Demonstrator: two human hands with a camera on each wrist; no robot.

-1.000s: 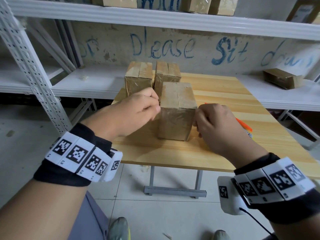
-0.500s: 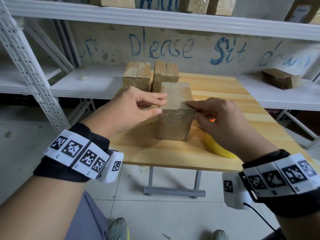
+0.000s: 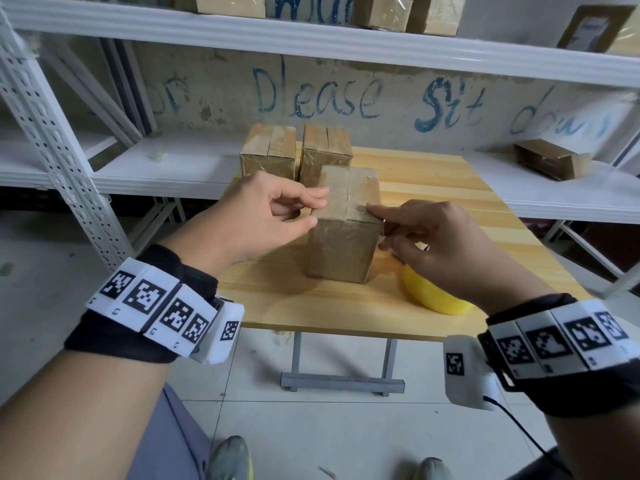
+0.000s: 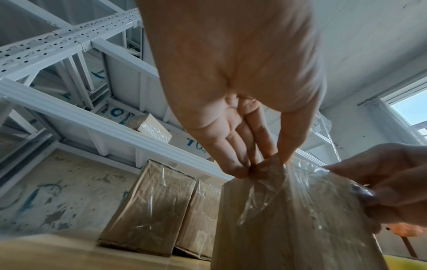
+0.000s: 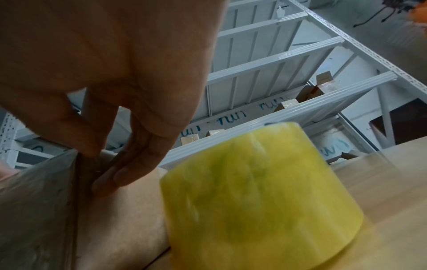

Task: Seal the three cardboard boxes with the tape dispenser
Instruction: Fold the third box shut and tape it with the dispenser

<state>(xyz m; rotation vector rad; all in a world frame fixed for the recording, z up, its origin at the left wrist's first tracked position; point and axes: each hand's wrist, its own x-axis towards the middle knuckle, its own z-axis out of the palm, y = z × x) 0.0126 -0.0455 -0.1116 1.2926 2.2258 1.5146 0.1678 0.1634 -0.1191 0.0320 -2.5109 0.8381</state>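
Three taped cardboard boxes stand on the wooden table (image 3: 450, 188). The near box (image 3: 341, 247) (image 4: 289, 219) (image 5: 34, 210) is between my hands; the other two (image 3: 268, 152) (image 3: 327, 150) stand side by side behind it. My left hand (image 3: 317, 207) (image 4: 261, 164) lays straight fingers on the near box's top left edge, thumb against the side. My right hand (image 3: 375, 223) (image 5: 108, 171) rests its forefinger on the top right edge, with its other fingers against the right side. The yellow tape roll (image 3: 433, 296) (image 5: 258, 191) lies on the table under my right wrist, unheld.
White metal shelving (image 3: 311, 36) runs behind and to the left of the table, with more boxes on it. A loose box (image 3: 550, 161) lies on the right shelf. An orange part (image 4: 403, 229) shows behind my right hand. The table's front edge is close to me.
Both hands rose from the near box's sides, where their fingers were curled, to its top edges with fingers straightened. The yellow roll came into view under my right wrist. Little moved in the last half second.
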